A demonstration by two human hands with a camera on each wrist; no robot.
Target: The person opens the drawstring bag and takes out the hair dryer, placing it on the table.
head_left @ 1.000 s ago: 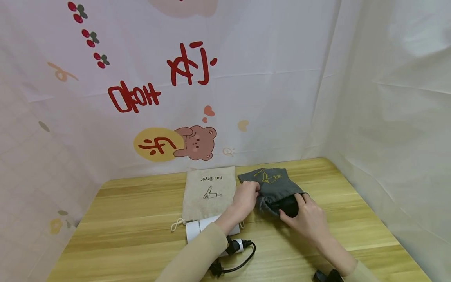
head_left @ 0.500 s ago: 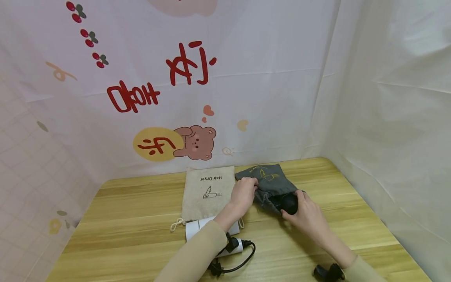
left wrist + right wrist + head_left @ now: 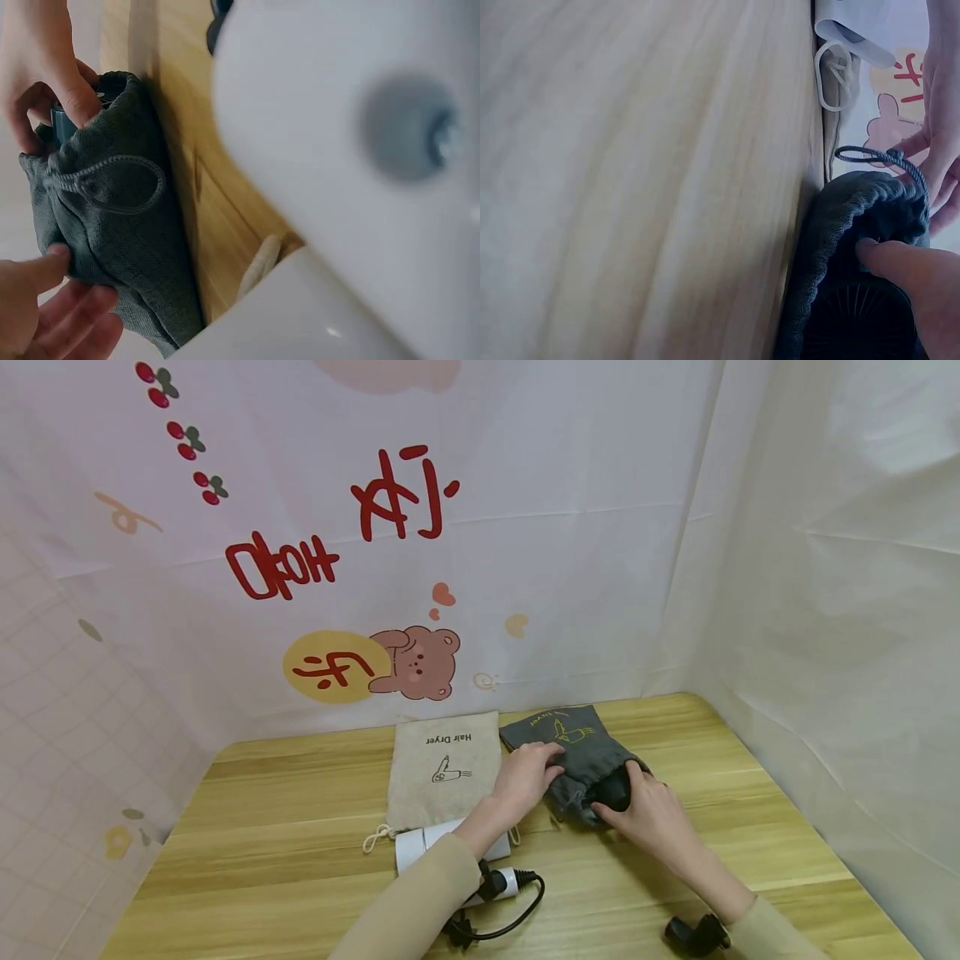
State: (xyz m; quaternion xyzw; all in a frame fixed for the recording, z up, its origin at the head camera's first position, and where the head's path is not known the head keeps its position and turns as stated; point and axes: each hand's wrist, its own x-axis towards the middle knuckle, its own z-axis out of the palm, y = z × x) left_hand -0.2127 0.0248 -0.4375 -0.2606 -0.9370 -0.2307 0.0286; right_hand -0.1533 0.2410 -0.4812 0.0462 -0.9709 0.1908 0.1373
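In the head view a dark grey drawstring bag (image 3: 596,752), with a yellow hair dryer print, lies at the back right of the table. A black hair dryer (image 3: 612,790) sits mostly inside its mouth; the right wrist view shows a round ribbed grille (image 3: 859,319). My right hand (image 3: 660,814) grips the dryer at the mouth, thumb on its end. My left hand (image 3: 522,777) rests against the bag's left side, thumb and fingers apart. In the left wrist view a cord loop (image 3: 124,184) hangs at the bag's mouth.
A beige drawstring bag (image 3: 446,793) lies left of the grey one. In front of it is a white hair dryer (image 3: 411,847), partly under my left arm, with a black plug and cord (image 3: 517,933). A black piece (image 3: 693,937) lies by my right wrist.
My left hand has loosened its pinch on the grey bag, the thumb parting from the fingers. The bag's mouth now covers more of the black hair dryer; my right hand still holds it.
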